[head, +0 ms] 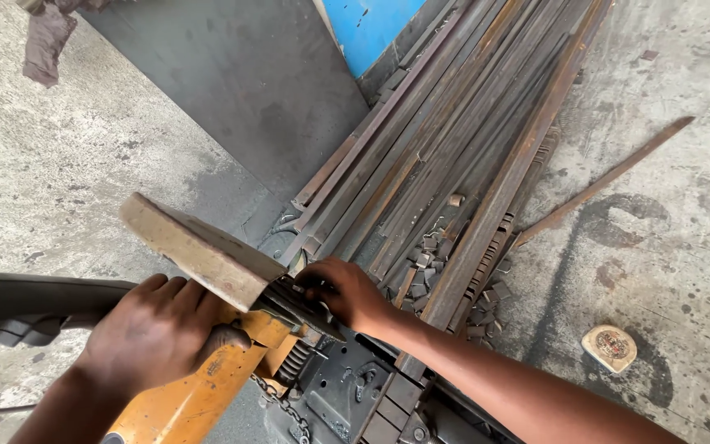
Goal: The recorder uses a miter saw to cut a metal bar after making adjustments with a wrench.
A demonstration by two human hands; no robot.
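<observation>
Near the bottom left, the left hand wraps shut around the orange arm of the chop saw, just behind its tan blade guard, while a dark grey handle runs off to the left edge. Right hand sits just right of the guard, fingers curled down and pressed onto the near ends of the steel bars at the black vise base; whether it pinches one bar or only pushes on them, cannot tell. Bars lie in a long bundle running from the saw up to the far right, partly rusty, with small cut-off pieces scattered on and beside them. Main risk, judged from this: right fingertips are very close to the blade line under the guard, so if the saw arm drops they could be caught. Bars look loose, not clearly clamped, so one could kick or twist under the cut. No gloves, so sharp ends and hot offcuts could cut or burn skin. Loose chain hangs by the base and could snag. A tape measure lies on the concrete floor to the right, and a stray flat bar lies farther off, a trip hazard.
</observation>
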